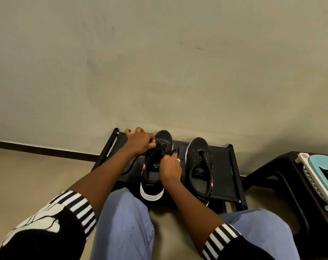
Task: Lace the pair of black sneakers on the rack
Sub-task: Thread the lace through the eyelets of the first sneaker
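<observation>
**Ana:** Nearest the lens, what fills the bottom edge?

**Ben:** Two knees in loose light-blue denim jeans (125, 228), with black sleeves (47, 222) cuffed in black-and-white stripes pushed up both forearms.

**Ana:** And the biggest thing beyond them?

**Ben:** A plain beige plaster wall (159, 62) with a dark skirting strip along its foot. Against it, on the pale floor, stands the low black metal-framed shoe rack (223, 166) with a dark fabric shelf.

**Ana:** Anything to the side?

**Ben:** At the right edge, a dark brown plastic stool (283, 177) carries a pale blue and white perforated basket (317, 169), only partly in view.

**Ana:** Where are the sneakers?

**Ben:** Both on the rack's top shelf, toes toward the wall. The left black canvas sneaker with a white sole (155, 166) is tipped, its heel hanging over the near edge. The right black canvas sneaker (199, 166) lies flat just beside it, eyelets bare.

**Ana:** And the hands?

**Ben:** The left hand (140, 142) is closed, pinching the thin black shoelace (133, 163) near the left sneaker's toe-end eyelets; the lace trails off down the shelf to the left. The right hand (170, 167) is closed in a narrow pinch on another stretch of lace over the same shoe's opening. A ring shows on each hand.
</observation>
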